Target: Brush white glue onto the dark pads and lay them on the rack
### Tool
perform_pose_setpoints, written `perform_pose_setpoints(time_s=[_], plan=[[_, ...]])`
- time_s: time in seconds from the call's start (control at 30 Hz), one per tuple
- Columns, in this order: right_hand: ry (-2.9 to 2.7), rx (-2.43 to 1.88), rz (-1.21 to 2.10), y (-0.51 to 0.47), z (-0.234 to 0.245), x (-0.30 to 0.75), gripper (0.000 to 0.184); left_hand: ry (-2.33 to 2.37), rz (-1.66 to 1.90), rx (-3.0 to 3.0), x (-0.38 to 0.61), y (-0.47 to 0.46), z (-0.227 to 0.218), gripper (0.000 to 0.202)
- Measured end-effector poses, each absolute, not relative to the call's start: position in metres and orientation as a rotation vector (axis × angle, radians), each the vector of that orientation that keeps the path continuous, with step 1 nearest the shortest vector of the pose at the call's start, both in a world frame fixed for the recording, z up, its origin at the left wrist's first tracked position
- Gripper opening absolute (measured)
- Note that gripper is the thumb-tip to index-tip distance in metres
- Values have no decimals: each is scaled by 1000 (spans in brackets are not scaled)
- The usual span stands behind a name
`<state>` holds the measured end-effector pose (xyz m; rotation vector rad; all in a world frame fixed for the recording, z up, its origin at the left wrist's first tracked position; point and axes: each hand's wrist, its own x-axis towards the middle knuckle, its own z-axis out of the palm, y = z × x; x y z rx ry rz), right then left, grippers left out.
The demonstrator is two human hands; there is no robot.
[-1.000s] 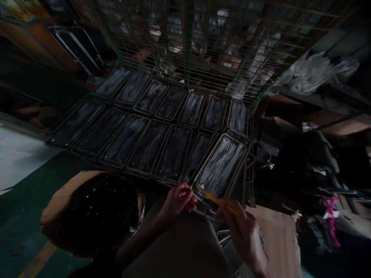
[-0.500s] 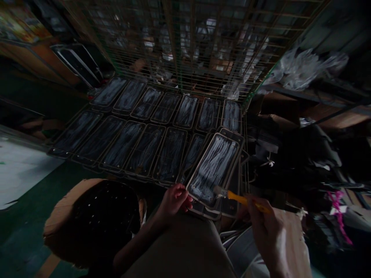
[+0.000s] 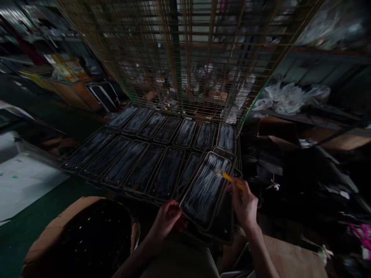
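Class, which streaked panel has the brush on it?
The front right panel, askew atop others, its corner at the left hand; no other panel is under the brush.

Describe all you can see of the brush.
The brush has a slim yellow-orange handle and a paler, greyish head; the bristle material is too dim to tell. It slants with its head toward the upper left, apparently touching the white-streaked face of the dark panel, nearer its far end. The right hand grips the handle's rear part.
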<state>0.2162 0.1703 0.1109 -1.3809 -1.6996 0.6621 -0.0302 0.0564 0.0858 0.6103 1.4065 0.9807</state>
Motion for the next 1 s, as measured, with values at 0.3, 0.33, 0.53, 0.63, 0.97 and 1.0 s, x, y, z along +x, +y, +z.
perform_pose_setpoints(time_s=[0.3, 0.33, 0.53, 0.63, 0.97, 1.0], plan=[[-1613, -1505, 418, 209, 99, 186, 28, 1228, 902, 639, -45, 65, 82, 45], [-1631, -1492, 479, 208, 99, 178, 27, 1205, 892, 637, -47, 66, 83, 48], [-1287, -1454, 662, 169, 120, 152, 29, 1011, 778, 519, -61, 80, 86, 67], [-1115, -1454, 507, 149, 118, 152, 33, 884, 770, 456, -71, 89, 93, 62], [-1298, -1664, 428, 119, 65, 156, 40, 655, 858, 369, -100, 142, 125, 39], [-1353, -1782, 355, 116, 65, 154, 40, 642, 862, 370, -101, 146, 125, 40]])
